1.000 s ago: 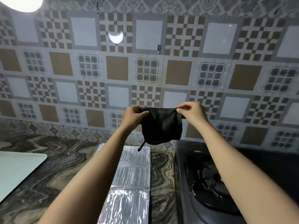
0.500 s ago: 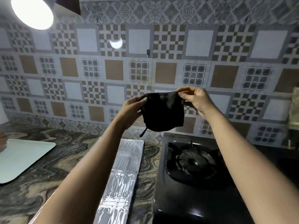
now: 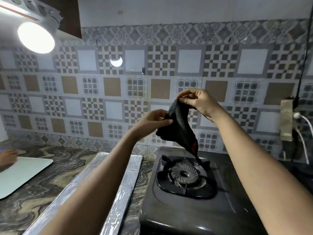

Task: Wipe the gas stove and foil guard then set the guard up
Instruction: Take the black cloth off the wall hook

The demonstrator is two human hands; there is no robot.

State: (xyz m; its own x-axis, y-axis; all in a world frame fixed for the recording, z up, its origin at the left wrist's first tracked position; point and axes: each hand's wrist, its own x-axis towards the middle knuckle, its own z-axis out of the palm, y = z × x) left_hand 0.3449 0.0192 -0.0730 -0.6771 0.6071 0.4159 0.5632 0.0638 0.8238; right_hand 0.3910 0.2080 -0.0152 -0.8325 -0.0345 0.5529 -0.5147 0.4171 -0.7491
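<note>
A black cloth hangs in the air above the black single-burner gas stove, its lower tip dangling near the burner. My left hand pinches the cloth's left edge. My right hand grips its top corner, higher and to the right. The silver foil guard lies flat on the marbled counter, just left of the stove, partly hidden by my left forearm.
A pale cutting board lies at the left on the marbled counter, with another person's hand at its far edge. Patterned tiles back the counter. A socket with a white cable sits on the wall at the right. A lamp glares at upper left.
The cloth was held spread flat between both hands; now it is bunched and slanted, right hand raised above the left. The view has shifted, showing more of the stove.
</note>
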